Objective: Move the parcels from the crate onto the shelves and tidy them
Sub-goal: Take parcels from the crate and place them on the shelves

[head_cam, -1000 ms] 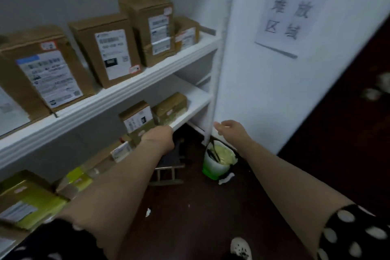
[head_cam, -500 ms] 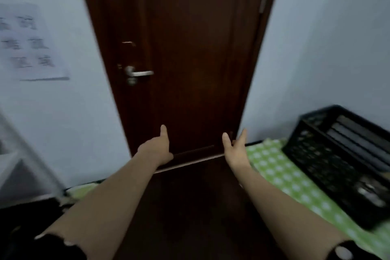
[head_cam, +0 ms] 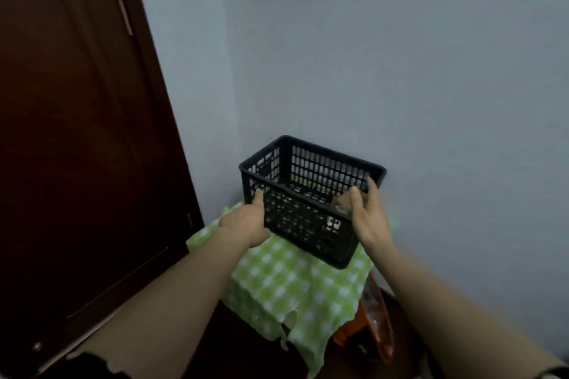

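A black slatted plastic crate (head_cam: 326, 163) stands on a surface covered with a green-and-white checked cloth (head_cam: 286, 283), against the pale wall. A brown cardboard parcel (head_cam: 341, 204) shows inside at the crate's near right corner, and a white label is visible through the front slats. My left hand (head_cam: 246, 221) reaches to the crate's near left corner with straight fingers, the fingertip at the rim. My right hand (head_cam: 368, 218) is spread at the near right corner, thumb and fingers on either side of the parcel's top. The shelves are out of view.
A dark brown door (head_cam: 77, 132) fills the left side. An orange object (head_cam: 378, 326) with clear plastic sits under the cloth's right edge. The floor below is dark.
My view has swung right from the shelves, past the door, to the crate. Both hands have reached forward to the crate's near corners.
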A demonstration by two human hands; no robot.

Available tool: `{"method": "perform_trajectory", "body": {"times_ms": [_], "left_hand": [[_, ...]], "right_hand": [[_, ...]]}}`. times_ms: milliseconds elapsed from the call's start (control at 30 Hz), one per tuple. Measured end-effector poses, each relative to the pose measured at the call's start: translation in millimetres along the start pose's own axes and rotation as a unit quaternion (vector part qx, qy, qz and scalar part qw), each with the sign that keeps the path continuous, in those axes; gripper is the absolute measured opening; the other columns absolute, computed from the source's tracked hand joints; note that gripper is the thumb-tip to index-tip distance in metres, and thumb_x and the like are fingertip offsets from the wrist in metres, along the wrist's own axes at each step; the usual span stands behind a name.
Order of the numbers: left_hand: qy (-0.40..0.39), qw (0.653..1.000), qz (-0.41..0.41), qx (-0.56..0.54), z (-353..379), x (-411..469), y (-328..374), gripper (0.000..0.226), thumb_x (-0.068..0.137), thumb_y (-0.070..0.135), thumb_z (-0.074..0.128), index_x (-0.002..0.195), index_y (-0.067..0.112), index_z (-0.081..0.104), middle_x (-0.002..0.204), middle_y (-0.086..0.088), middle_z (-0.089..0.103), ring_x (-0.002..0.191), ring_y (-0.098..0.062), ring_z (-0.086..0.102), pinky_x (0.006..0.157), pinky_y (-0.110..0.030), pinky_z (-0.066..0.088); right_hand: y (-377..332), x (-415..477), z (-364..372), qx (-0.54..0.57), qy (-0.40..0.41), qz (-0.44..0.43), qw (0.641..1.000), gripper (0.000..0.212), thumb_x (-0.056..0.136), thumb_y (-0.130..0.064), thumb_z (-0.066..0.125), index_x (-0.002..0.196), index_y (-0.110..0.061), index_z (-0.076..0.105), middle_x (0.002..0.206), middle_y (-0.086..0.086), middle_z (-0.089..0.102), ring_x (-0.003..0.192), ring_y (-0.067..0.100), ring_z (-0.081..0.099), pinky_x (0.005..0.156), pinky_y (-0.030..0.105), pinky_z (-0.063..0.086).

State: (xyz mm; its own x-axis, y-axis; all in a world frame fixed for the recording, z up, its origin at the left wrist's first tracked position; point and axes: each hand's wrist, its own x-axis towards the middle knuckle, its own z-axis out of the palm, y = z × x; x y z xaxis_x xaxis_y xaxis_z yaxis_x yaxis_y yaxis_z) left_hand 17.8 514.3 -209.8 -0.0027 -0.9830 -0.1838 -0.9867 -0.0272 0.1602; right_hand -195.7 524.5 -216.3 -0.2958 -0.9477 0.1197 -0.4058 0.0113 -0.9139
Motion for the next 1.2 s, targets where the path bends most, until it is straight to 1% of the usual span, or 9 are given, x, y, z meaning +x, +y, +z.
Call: {"method": "perform_trajectory", "body": {"times_ms": [200,400,500,567,733,900,1033,1100,1200], "left_hand": [[-0.015,0.997,0.074,0.005,5.3,90.2,67.9,0.039,0.09,0.03,0.053,0.125,0.016,0.045,0.12,-0.007,0.056,0.106,-0.026,0.056,0.081,-0.034,0.048],[-0.038,0.993,0.108,-0.03,31.2,217.5,125.2,0.034,0.091,0.024,0.054,0.123,0.014,0.051,0.122,-0.006,0.056,0.108,-0.024,0.055,0.086,-0.034,0.047],[-0.072,0.989,0.118,-0.044,62.1,288.6,145.1,0.009,0.089,0.024,0.054,0.092,0.016,0.052,0.095,-0.002,0.056,0.09,-0.02,0.057,0.07,-0.031,0.046],[-0.11,0.985,0.121,-0.047,84.9,331.1,158.0,0.011,0.087,0.026,0.056,0.083,0.017,0.051,0.086,-0.001,0.055,0.084,-0.019,0.058,0.064,-0.03,0.046],[-0.188,0.972,0.126,-0.063,140.2,413.9,196.0,0.034,0.085,0.038,0.061,0.11,0.015,0.056,0.112,-0.006,0.06,0.097,-0.021,0.059,0.077,-0.029,0.051],[-0.244,0.964,0.108,-0.008,199.7,462.2,236.7,0.113,0.072,0.053,0.073,0.148,0.003,0.006,0.149,-0.022,0.019,0.137,-0.035,0.026,0.107,-0.041,0.036],[-0.228,0.964,0.118,0.068,238.4,467.0,251.6,0.127,0.076,0.061,0.065,0.144,-0.007,-0.018,0.152,-0.027,0.002,0.141,-0.04,0.01,0.109,-0.044,0.03],[-0.189,0.975,0.103,0.047,243.6,466.4,253.5,0.124,0.078,0.055,0.066,0.143,-0.006,-0.02,0.15,-0.025,0.008,0.139,-0.037,0.018,0.104,-0.041,0.036],[-0.253,0.963,0.066,-0.058,234.0,473.7,246.2,0.127,0.073,0.052,0.072,0.146,-0.001,-0.017,0.149,-0.021,0.008,0.137,-0.035,0.02,0.106,-0.038,0.034]], "right_hand": [[45.5,73.5,-31.3,0.019,0.061,0.082,0.995,0.044,0.099,-0.039,0.038,0.133,-0.012,0.047,0.122,0.014,0.061,0.112,0.032,0.058,0.098,0.051,0.044],[63.4,177.7,-28.2,0.053,0.08,0.134,0.986,0.033,0.098,-0.025,0.044,0.128,-0.01,0.05,0.102,0.007,0.064,0.096,0.025,0.063,0.092,0.047,0.05],[79.8,242.1,-6.8,0.061,0.087,0.16,0.981,0.033,0.097,-0.018,0.048,0.126,-0.005,0.053,0.107,0.012,0.064,0.092,0.024,0.063,0.092,0.046,0.051],[91.5,282.3,7.2,0.061,0.089,0.181,0.977,0.03,0.096,-0.015,0.05,0.124,-0.005,0.054,0.107,0.014,0.065,0.095,0.026,0.063,0.093,0.045,0.05],[114.0,361.9,25.1,0.064,0.087,0.207,0.972,0.027,0.094,-0.008,0.051,0.12,-0.005,0.057,0.101,0.013,0.065,0.086,0.022,0.062,0.09,0.041,0.053],[144.1,416.2,36.1,0.046,0.087,0.226,0.969,0.028,0.092,-0.006,0.05,0.119,-0.007,0.058,0.094,0.011,0.065,0.079,0.019,0.062,0.081,0.036,0.057],[166.8,432.3,42.8,0.053,0.069,0.24,0.967,0.024,0.095,-0.002,0.047,0.115,-0.007,0.057,0.09,0.008,0.062,0.064,0.01,0.058,0.049,0.013,0.049],[175.7,436.1,44.3,0.047,0.071,0.238,0.967,0.022,0.094,-0.002,0.048,0.11,-0.012,0.058,0.092,0.009,0.064,0.068,0.013,0.06,0.056,0.016,0.051],[179.8,433.4,42.7,0.039,0.074,0.24,0.967,0.02,0.091,0.0,0.05,0.102,-0.016,0.057,0.091,0.01,0.066,0.079,0.021,0.063,0.08,0.034,0.055]]}}
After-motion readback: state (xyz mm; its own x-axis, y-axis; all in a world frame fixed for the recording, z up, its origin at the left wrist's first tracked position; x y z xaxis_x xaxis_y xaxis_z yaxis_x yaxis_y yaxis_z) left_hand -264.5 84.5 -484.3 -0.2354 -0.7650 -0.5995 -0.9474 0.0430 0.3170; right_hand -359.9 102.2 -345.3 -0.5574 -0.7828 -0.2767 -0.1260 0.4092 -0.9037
